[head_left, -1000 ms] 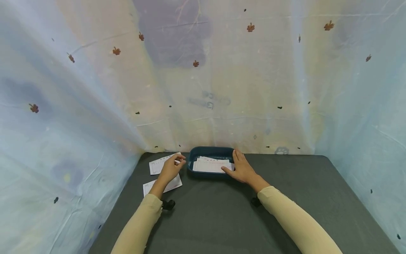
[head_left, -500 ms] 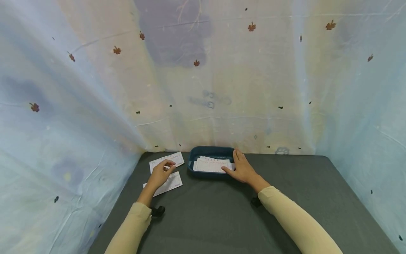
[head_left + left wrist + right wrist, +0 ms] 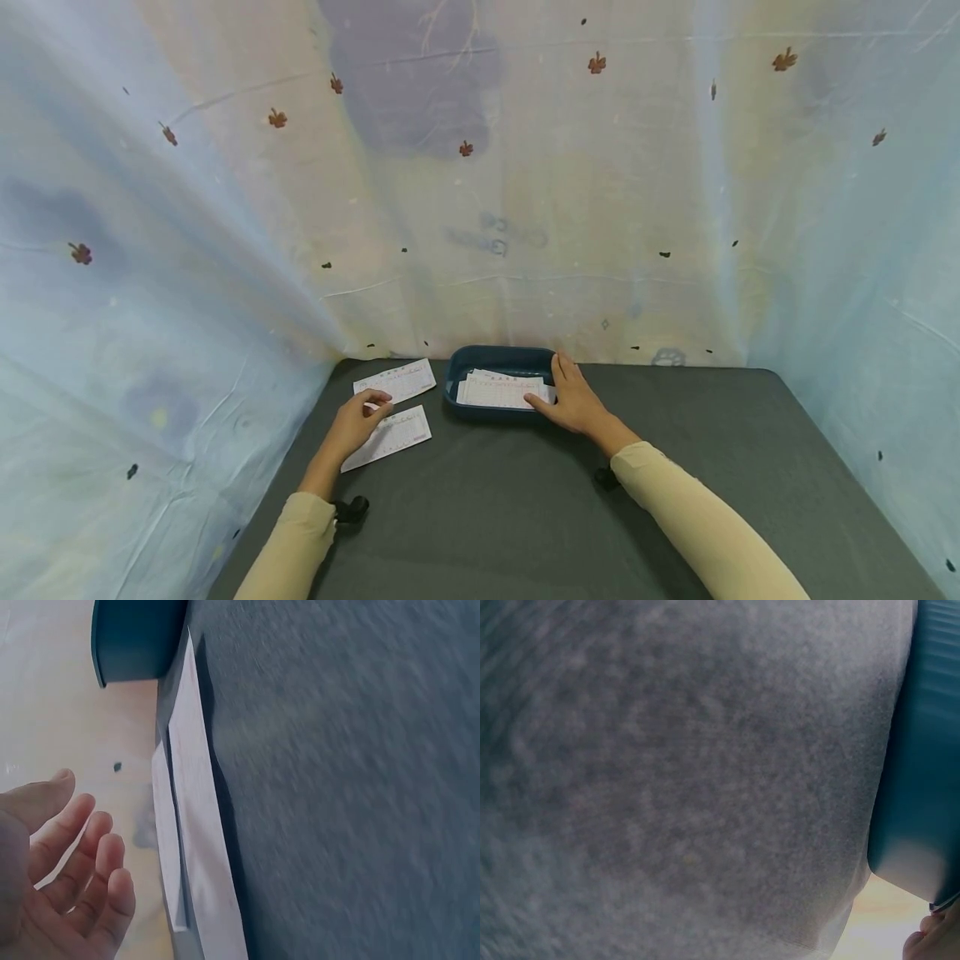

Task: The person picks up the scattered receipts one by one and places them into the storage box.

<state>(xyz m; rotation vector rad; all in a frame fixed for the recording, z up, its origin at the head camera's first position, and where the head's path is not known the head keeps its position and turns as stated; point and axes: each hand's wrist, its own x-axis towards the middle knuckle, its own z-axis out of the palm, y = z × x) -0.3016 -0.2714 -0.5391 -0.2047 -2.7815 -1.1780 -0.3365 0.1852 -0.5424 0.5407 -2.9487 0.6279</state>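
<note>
Two white printed slips lie on the table at the left: a far slip [image 3: 405, 379] and a near slip [image 3: 397, 435]. My left hand [image 3: 354, 423] hovers over their left ends, fingers loosely bent with nothing between them. In the left wrist view its fingers [image 3: 97, 862] are spread beside the slips. A dark blue plastic basin [image 3: 510, 357] holds several similar slips [image 3: 498, 392]. My right hand [image 3: 573, 404] rests on the basin's right end, fingers straight along the rim and thumb over the front corner. The right wrist view shows only fingertips [image 3: 926, 941] by the basin's wall [image 3: 922, 772].
A dark grey table [image 3: 480, 517] carries everything. Behind it and on both sides hangs a pale curtain [image 3: 540, 208] with leaf prints, close to the basin. Black wrist cameras show at the left cuff [image 3: 352, 508] and the right cuff [image 3: 604, 477].
My left hand has drawn back leftward and toward me, from beside the basin to the left ends of the slips, uncovering more of them. The right hand stays at the basin.
</note>
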